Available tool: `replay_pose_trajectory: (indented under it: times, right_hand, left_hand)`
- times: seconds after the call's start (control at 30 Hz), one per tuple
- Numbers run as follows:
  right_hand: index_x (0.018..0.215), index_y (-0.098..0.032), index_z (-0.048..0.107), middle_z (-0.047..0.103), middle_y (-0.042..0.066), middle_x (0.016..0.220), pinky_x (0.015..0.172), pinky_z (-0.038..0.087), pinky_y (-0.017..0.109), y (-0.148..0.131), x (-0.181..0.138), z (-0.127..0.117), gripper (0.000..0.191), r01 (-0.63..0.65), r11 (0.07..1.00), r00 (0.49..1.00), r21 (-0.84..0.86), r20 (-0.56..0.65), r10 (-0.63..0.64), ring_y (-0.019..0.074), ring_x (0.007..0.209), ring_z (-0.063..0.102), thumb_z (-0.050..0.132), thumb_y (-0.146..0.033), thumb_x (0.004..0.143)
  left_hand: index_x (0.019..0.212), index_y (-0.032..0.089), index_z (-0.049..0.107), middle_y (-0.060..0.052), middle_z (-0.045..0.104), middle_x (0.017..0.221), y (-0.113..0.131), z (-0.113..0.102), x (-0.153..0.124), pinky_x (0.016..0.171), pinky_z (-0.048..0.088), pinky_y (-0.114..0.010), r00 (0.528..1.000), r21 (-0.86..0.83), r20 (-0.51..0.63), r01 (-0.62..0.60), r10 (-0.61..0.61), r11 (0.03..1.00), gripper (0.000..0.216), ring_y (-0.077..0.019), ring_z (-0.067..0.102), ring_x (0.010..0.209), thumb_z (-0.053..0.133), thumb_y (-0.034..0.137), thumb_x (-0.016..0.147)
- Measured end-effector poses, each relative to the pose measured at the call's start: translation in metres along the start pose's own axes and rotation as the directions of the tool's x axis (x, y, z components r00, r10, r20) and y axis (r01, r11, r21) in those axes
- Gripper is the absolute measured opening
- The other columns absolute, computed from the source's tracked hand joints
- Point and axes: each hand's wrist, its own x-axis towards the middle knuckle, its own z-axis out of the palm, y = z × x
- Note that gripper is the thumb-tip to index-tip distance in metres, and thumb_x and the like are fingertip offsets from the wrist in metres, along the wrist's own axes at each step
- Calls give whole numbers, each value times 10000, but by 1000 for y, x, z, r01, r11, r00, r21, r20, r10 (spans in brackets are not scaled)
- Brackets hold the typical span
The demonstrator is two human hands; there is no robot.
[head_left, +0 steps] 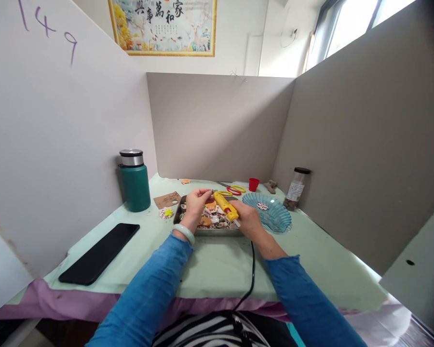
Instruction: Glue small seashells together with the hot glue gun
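My right hand (249, 219) is wrapped round a yellow hot glue gun (224, 206), its nozzle pointing up and left. A white glue stick (237, 223) pokes out of its back end. With fingertips pinched at the nozzle, my left hand (195, 206) seems to hold a small dark piece, too small to name. Below both hands is a metal tray (217, 233) of shells and shell pieces (214, 220), some of them orange. To the right a blue scalloped glass plate (280, 217) carries a small red-and-white piece (262, 206).
Left stand a green bottle (135, 188) and a black phone (100, 253). A brown card (167, 199) and a decorated disc (166, 212) lie beside the tray. Behind are scissors (236, 189) and a red cup (253, 184); right, a jar (295, 189). A black cord (253, 270) crosses the front edge.
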Motion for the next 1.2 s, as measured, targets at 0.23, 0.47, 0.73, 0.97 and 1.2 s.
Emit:
replay_pose_trajectory:
  times: [0.23,0.47,0.73,0.97,1.2]
  right_hand:
    - [1057,-195,595,662,68,999,750,435,270,2,0,-2,342,-39,999,999,-18,-37,38,204,879,608,510,-110,737]
    - [1052,-198,596,658,53,970,721,427,254,0,0,0,317,-21,1000,1000,-17,1,21,190,857,606,527,-128,750]
    - [1031,-195,605,662,60,962,713,421,256,0,0,-1,298,-63,997,997,-48,-36,61,195,847,605,521,-130,753]
    - [1044,-200,597,664,58,959,699,420,259,0,-1,0,309,-12,999,1000,-35,2,12,193,843,603,513,-130,755]
    - [1042,-200,599,664,59,996,714,418,263,5,-1,0,357,-80,995,996,-52,-32,78,200,868,600,513,-97,711]
  left_hand:
    - [775,98,624,-41,647,625,-1,0,0,637,525,-288,1000,6,-18,1,0,1000,244,-142,632,579,740,258,632]
    - [766,91,625,-45,652,637,-1,0,0,632,529,-282,999,-35,-9,52,-53,998,251,-140,635,584,754,249,621]
    - [757,91,627,-50,655,648,-4,0,2,634,534,-270,995,-84,18,100,-98,991,260,-130,631,584,780,233,602]
    - [756,93,624,-57,655,661,-4,-2,2,656,525,-277,993,-100,2,116,-117,988,240,-138,640,606,772,224,620]
    - [741,95,629,-79,673,715,-3,-3,2,667,522,-269,984,-107,-23,175,-179,979,184,-124,630,603,748,189,637]
